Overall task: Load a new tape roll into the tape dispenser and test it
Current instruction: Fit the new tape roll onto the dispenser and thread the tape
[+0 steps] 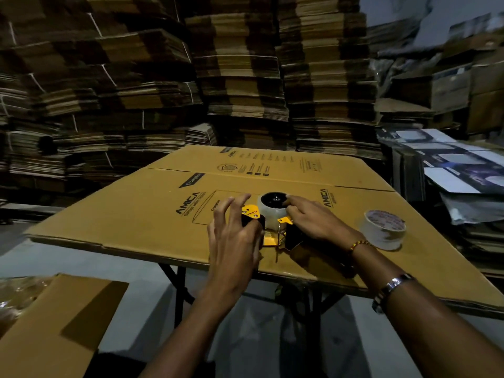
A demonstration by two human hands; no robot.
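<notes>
Right now the yellow-and-black handheld tape dispenser [268, 227] lies on its side on the flattened brown cardboard sheet [136, 214], a clear tape roll [272, 211] seated on its hub. My left hand [234, 236] rests on the dispenser's near-left end, fingers spread, while my right hand [311, 219] comes from the right, fingertips touching the roll's rim; a white spare tape roll [383, 229] sits well apart, rightward.

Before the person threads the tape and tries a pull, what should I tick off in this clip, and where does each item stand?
1. Clear tape roll seated on the black hub of the yellow-and-black tape dispenser: ok.
2. Dispenser resting on the flattened brown cardboard box: ok.
3. Left hand steadying the dispenser's front end: ok.
4. Right hand touching the roll: ok.
5. Tape end fed through to the blade: cannot tell.
6. Spare white tape roll lying apart, to the right: ok.
</notes>
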